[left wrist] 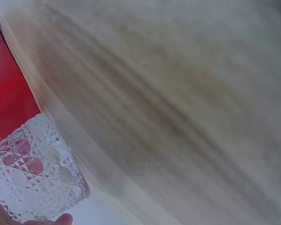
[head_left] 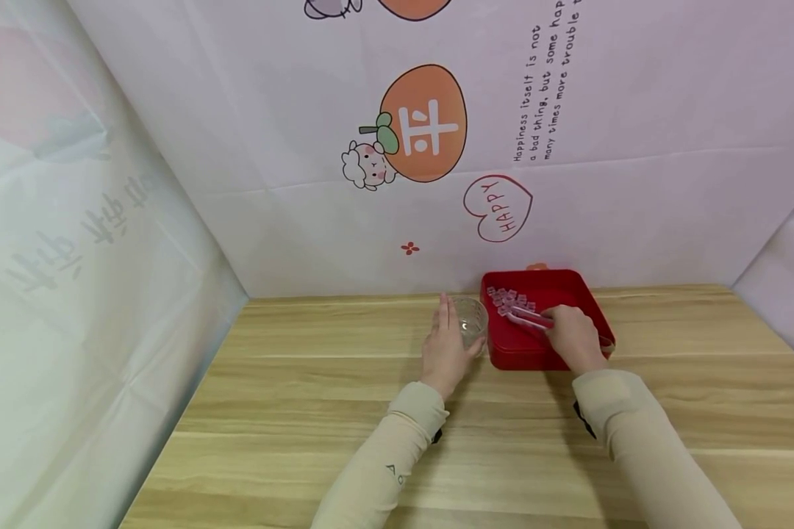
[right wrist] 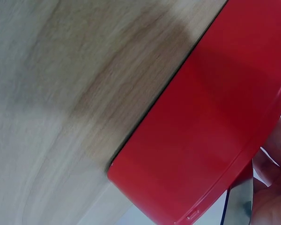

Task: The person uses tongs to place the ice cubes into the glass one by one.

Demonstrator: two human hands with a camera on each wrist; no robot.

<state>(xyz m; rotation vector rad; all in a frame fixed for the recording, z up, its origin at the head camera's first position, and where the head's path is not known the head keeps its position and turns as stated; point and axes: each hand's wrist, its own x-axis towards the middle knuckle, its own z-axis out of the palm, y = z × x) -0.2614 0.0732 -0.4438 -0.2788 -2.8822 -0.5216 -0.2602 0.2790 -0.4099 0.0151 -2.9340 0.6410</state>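
A clear cut-glass bowl (head_left: 473, 317) stands on the table against the left side of a red box (head_left: 528, 360). My left hand (head_left: 445, 351) holds the bowl, fingers along its left side and thumb at its near side. In the left wrist view the diamond-patterned wall of the glass bowl (left wrist: 42, 168) shows beside the fingertips. My right hand (head_left: 574, 339) grips metal tongs (head_left: 531, 317) over the box. Their tips reach a heap of small clear pinkish cubes (head_left: 503, 298) in the box's far left part. The right wrist view shows the tongs (right wrist: 239, 201) beyond the box's rim.
A wood-grain table (head_left: 304, 411) carries everything. Behind it rises a white printed backdrop (head_left: 291, 235), with the box close to its foot. A pale sheet (head_left: 106, 294) hangs along the left side, and another white sheet (head_left: 784, 279) stands at the right.
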